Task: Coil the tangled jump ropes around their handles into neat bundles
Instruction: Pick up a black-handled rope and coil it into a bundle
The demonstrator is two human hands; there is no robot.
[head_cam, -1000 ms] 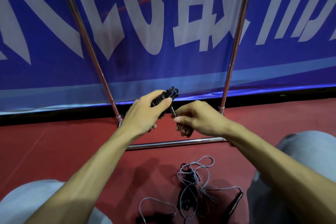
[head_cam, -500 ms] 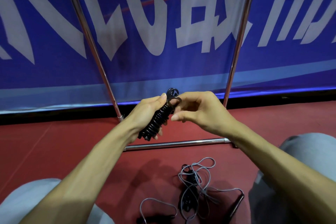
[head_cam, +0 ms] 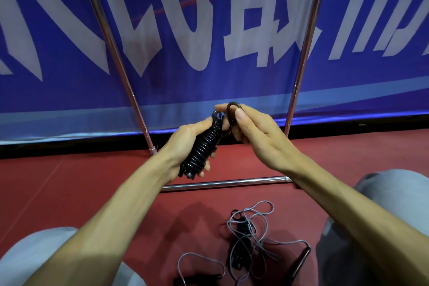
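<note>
Head view: left grip [head_cam: 183, 144] clasps the coiled black jump rope bundle [head_cam: 205, 144]. Right grip [head_cam: 257, 139] pinches its end loop [head_cam: 232, 109] just above. Tangled grey jump rope [head_cam: 246, 232] lies below both.

Black coil, grey tangle, red floor, blue banner.
The coiled rope [head_cam: 204, 144] is glossy black throughout, and its close turns form a ribbed pattern of rings. On the dark red floor [head_cam: 69, 181] the tangled rope [head_cam: 248, 232] is pale grey and its handles [head_cam: 301, 260] are black. The banner [head_cam: 162, 90] behind is deep blue with large white characters. A thin red-orange stripe crosses its upper part, a lighter blue band runs along its lower edge, and a black strip lies beneath. The frame tubes [head_cam: 232, 183] are shiny silver. The trousers [head_cam: 394, 193] are light grey.
</note>
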